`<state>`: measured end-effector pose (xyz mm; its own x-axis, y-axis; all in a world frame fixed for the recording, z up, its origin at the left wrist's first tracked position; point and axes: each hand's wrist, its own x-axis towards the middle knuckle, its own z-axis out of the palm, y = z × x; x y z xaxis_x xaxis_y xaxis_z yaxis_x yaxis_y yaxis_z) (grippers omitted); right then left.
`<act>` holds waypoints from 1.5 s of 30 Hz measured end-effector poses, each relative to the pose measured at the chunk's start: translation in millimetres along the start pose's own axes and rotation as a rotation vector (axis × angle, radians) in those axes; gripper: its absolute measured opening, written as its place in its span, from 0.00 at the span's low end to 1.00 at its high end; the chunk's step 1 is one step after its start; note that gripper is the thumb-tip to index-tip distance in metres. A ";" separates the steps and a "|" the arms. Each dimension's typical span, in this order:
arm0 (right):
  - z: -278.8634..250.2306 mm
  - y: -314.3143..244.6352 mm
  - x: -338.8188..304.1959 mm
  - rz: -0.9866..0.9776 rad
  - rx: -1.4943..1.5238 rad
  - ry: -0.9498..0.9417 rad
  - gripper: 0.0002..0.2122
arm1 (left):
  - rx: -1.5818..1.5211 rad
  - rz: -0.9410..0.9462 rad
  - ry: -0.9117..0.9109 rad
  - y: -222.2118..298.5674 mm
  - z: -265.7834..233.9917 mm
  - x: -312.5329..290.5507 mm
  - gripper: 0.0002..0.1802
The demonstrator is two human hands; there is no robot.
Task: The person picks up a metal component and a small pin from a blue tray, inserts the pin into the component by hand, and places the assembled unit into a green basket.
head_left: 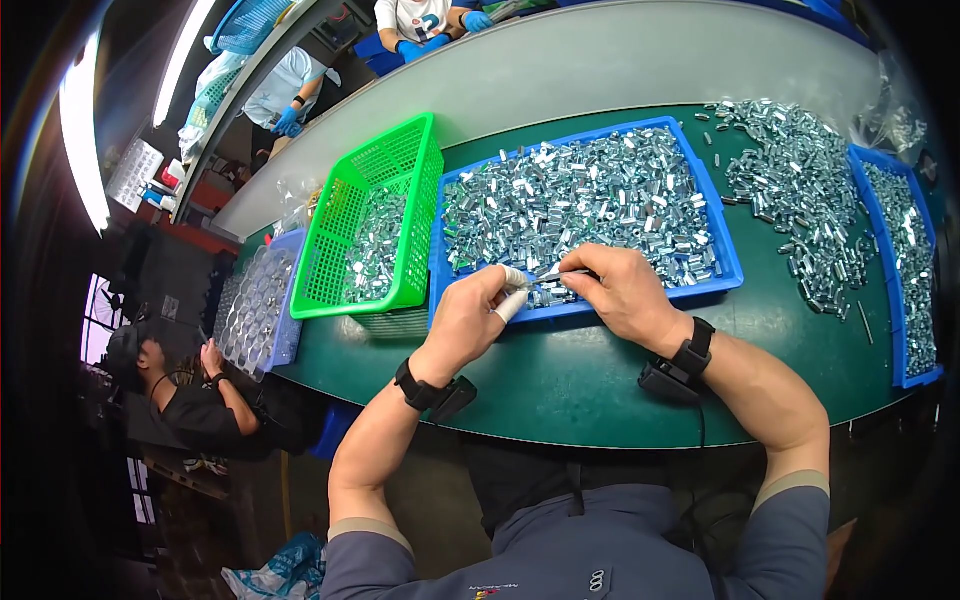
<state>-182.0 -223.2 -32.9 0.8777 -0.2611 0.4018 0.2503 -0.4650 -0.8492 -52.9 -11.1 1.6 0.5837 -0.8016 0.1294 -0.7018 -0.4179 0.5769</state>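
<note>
My left hand [466,318], with white covers on its fingertips, pinches a small silvery metal piece at the near edge of a blue tray [728,262]. Opposite it, my right hand [632,298] holds a slim metal rod [552,276] between thumb and forefinger, its tip at the left fingertips. Whether the rod enters the piece is hidden by the fingers. Many short, shiny metal pieces [580,200] fill the tray just beyond both hands. A green plastic basket [421,220], left of the tray, holds more of them. Both wrists carry black bands with small boxes.
Loose metal pieces [795,190] lie heaped on the green tabletop [590,385] at the right. A second blue tray [897,340] of pieces is beyond them, a thin rod [865,322] nearby. A pale bin [290,340] stands left. Other people [190,400] sit left and across the partition.
</note>
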 end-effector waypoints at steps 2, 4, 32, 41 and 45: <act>-0.5 -0.1 -0.1 0.000 0.004 -0.004 0.06 | -0.005 0.026 -0.004 3.4 2.1 0.1 0.09; -0.6 -1.2 0.5 0.012 0.025 0.006 0.06 | -0.027 0.010 -0.007 3.4 4.3 -0.1 0.09; 0.6 2.1 -1.0 0.012 -0.228 -0.043 0.10 | -0.195 0.123 0.143 -2.8 33.3 -0.8 0.11; 4.9 3.9 -0.3 -0.066 -0.113 0.027 0.10 | -0.164 0.168 0.175 -7.2 35.6 -2.4 0.11; 1.5 1.6 -1.8 -0.081 -0.133 0.018 0.09 | -0.179 0.181 0.184 -3.4 37.7 -1.7 0.11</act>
<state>-182.6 -222.2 -35.5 0.8490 -0.2329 0.4744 0.2630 -0.5925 -0.7615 -66.9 -24.5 -31.0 0.5316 -0.7585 0.3769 -0.7273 -0.1807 0.6621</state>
